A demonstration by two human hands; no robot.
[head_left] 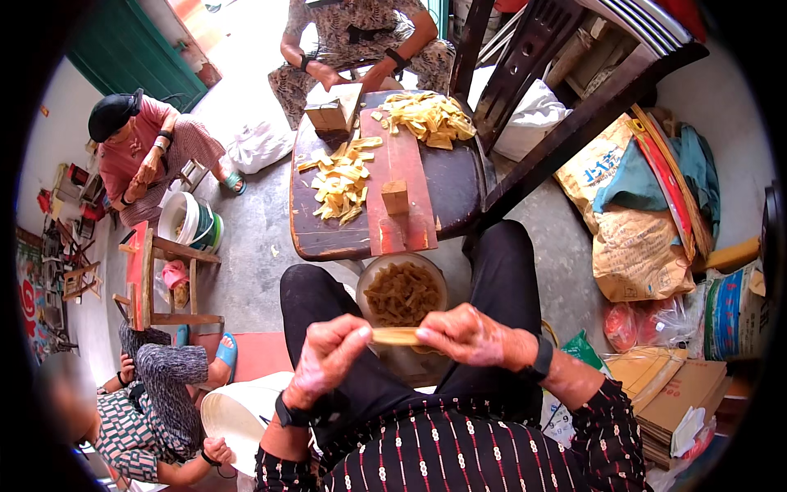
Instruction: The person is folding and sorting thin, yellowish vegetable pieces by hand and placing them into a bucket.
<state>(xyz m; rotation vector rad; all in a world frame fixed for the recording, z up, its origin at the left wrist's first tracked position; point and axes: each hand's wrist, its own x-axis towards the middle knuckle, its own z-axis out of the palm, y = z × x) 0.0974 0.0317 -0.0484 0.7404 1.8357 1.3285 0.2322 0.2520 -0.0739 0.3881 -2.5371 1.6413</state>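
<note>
Between my two hands a pale yellow strip is stretched level above my lap. My left hand pinches one end and my right hand grips the other, both with fingers closed. Just beyond the strip, between my knees, a round bowl holds many brown pieces. On the dark wooden seat in front of me lie a loose pile of yellow strips at left and a larger pile at the far right. A red board with a small wooden block runs between them.
Across the seat a person works behind a box-shaped block. At left sit a person in pink beside a white bucket and another person near a wooden stool. Sacks and cardboard stand at right.
</note>
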